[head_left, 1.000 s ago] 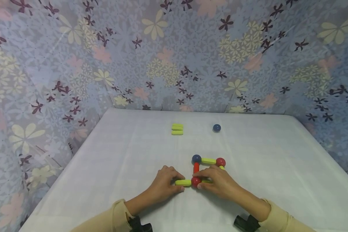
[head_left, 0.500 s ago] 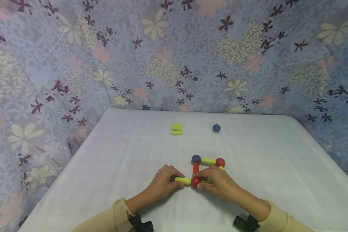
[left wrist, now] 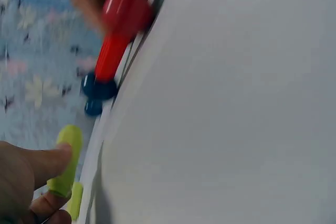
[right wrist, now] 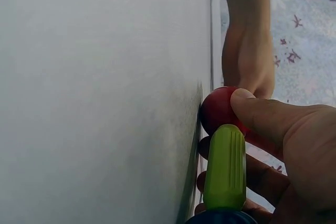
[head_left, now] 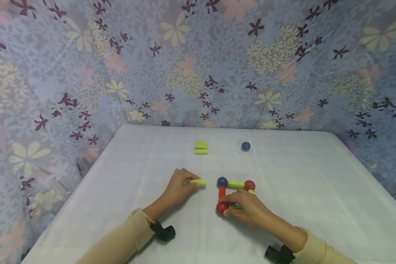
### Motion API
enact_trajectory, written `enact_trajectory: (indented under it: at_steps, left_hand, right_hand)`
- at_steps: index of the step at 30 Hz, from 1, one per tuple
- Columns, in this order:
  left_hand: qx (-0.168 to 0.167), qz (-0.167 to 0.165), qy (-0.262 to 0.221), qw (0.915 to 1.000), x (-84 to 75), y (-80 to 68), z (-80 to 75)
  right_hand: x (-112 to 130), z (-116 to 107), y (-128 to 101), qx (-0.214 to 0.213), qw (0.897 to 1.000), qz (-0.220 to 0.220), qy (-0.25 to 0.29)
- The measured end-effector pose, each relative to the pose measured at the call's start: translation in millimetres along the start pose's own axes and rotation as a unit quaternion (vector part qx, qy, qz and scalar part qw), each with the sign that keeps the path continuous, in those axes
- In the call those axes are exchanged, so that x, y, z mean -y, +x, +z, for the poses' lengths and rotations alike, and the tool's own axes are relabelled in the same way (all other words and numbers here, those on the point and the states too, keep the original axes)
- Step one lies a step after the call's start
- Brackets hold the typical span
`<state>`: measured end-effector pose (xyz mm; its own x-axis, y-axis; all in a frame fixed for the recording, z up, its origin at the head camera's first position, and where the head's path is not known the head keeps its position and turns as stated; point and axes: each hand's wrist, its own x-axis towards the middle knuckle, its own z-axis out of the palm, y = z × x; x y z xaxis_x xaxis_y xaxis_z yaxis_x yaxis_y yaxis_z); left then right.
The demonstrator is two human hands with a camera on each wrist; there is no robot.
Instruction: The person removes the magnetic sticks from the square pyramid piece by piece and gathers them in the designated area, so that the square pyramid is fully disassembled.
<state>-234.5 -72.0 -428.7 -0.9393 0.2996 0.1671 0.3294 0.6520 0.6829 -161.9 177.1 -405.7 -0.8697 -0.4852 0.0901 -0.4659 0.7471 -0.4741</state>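
Note:
My left hand pinches a yellow-green stick between thumb and fingers, held apart from the ball-and-stick square. At that square's near left corner, my right hand grips a red ball; the right wrist view has the thumb pressed on it. A red stick runs from this ball to a blue ball. From there a yellow-green stick leads to another red ball. The near side's green stick ends at a blue ball, which my right hand hides from the head view.
Several yellow-green sticks lie side by side toward the back of the white-covered table. A single blue ball sits to their right. A flowered cloth hangs behind the table's far edge.
My left hand has pulled the yellow-green stick off the near left red ball and carried it away to the back left. My right hand has stayed at the square.

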Motion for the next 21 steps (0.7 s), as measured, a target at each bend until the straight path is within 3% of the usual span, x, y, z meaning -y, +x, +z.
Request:
enact_trajectory:
  at_steps: [5, 9, 15, 21]
  left_hand:
    - [-0.027, -0.054, 0.041, 0.9974, 12.1, 47.2, 6.8]
    - [-0.041, -0.065, 0.078, 0.9939, 15.2, 75.5, 11.5]
    - [-0.064, -0.065, 0.119, 0.9887, 15.9, 97.8, 16.3]
    - [-0.080, -0.081, 0.129, 0.9850, 13.4, 108.5, 17.5]
  right_hand:
    - [-1.1, 0.3, 1.0, 0.008, 1.000, 0.007, 0.008]
    - [-1.6, 0.5, 1.6, 0.007, 1.000, 0.001, 0.009]
    - [-1.3, 0.4, 0.9, 0.010, 1.000, -0.004, 0.011]
    - [-1.5, 0.4, 0.0, 0.011, 1.000, -0.015, 0.001]
